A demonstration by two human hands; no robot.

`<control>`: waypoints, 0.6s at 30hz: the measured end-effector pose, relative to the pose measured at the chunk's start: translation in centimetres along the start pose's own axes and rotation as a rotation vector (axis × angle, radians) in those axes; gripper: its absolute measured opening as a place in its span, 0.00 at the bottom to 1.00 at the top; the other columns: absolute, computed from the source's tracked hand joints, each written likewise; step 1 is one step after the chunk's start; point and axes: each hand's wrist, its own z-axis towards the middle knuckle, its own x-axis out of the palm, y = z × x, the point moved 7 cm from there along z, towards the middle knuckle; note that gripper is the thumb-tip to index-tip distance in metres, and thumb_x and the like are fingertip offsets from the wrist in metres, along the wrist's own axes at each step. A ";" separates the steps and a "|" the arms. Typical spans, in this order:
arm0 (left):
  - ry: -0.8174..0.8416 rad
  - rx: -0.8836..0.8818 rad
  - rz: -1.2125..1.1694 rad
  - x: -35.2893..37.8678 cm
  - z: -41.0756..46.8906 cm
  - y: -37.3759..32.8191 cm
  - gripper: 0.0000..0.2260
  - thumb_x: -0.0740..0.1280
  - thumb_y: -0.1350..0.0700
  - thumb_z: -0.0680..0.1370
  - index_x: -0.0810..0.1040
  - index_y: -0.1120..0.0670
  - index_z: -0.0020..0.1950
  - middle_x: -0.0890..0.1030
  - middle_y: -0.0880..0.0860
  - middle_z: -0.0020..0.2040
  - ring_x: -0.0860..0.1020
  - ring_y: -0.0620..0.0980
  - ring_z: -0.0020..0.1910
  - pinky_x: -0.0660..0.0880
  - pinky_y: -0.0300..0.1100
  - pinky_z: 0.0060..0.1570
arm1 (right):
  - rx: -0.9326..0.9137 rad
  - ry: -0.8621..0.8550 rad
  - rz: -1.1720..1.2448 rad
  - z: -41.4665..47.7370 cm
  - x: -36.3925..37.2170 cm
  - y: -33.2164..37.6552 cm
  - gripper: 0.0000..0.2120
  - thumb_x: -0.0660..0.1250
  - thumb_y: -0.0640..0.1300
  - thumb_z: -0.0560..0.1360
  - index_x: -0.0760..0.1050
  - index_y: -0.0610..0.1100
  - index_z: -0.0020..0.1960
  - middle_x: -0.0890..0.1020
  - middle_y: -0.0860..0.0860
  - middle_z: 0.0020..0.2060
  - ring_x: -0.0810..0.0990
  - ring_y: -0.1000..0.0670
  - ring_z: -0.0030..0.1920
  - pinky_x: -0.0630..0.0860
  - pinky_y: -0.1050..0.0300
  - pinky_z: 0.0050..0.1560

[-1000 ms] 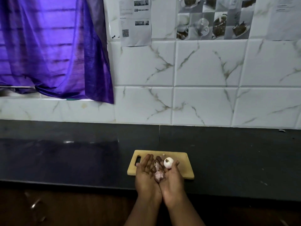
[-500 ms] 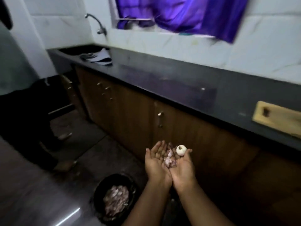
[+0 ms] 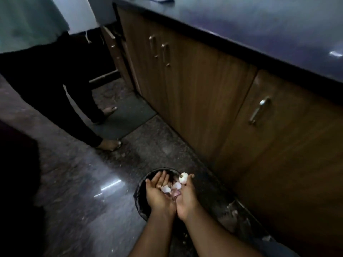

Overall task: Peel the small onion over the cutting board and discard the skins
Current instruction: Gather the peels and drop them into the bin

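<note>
My left hand (image 3: 158, 191) and my right hand (image 3: 186, 196) are cupped together, palms up, right above a black bin (image 3: 139, 197) on the floor. A heap of pink and white onion skins (image 3: 171, 188) lies in the hollow where the two palms meet. The small peeled white onion (image 3: 183, 177) is pinched at the fingertips of my right hand, above the skins. The cutting board is out of view.
Brown wooden cabinet doors (image 3: 204, 93) with metal handles run along the right under a dark countertop (image 3: 259, 28). Another person (image 3: 55, 80) in dark trousers stands barefoot at the left on the dark polished floor (image 3: 83, 182), beside a grey mat (image 3: 128, 115).
I have turned away from the counter and cutting board and looked down. My cupped hands, still carrying the skins and the onion, have come down over the bin.
</note>
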 end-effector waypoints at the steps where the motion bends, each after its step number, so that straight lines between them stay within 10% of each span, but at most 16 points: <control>1: -0.015 0.012 0.030 -0.4 1.3 -0.2 0.25 0.50 0.43 0.87 0.80 0.59 0.56 0.81 0.60 0.65 0.74 0.61 0.72 0.65 0.60 0.76 | -0.004 0.002 -0.046 1.6 -0.3 -0.6 0.45 0.53 0.73 0.77 0.69 0.37 0.76 0.76 0.36 0.73 0.74 0.37 0.74 0.70 0.41 0.74; 5: -0.090 0.062 0.105 -1.8 4.8 -0.3 0.27 0.52 0.36 0.84 0.83 0.52 0.58 0.82 0.53 0.67 0.77 0.59 0.68 0.67 0.60 0.75 | 0.002 -0.024 -0.282 6.2 -2.5 -1.5 0.56 0.62 0.85 0.59 0.75 0.45 0.72 0.81 0.42 0.68 0.81 0.41 0.66 0.79 0.42 0.64; 9: -0.013 0.023 0.118 -1.1 5.6 0.0 0.33 0.50 0.32 0.82 0.77 0.54 0.70 0.74 0.55 0.76 0.71 0.59 0.75 0.61 0.59 0.78 | 0.069 0.040 -0.415 5.7 -1.3 -0.8 0.39 0.44 0.67 0.83 0.67 0.38 0.78 0.71 0.40 0.77 0.68 0.42 0.78 0.65 0.47 0.75; 18: 0.046 0.107 0.126 3.7 1.6 -0.6 0.39 0.43 0.29 0.81 0.67 0.55 0.79 0.65 0.57 0.82 0.63 0.60 0.80 0.55 0.59 0.80 | -0.109 0.103 -0.455 3.4 0.5 1.2 0.35 0.52 0.66 0.82 0.80 0.39 0.64 0.88 0.43 0.56 0.86 0.45 0.57 0.83 0.51 0.53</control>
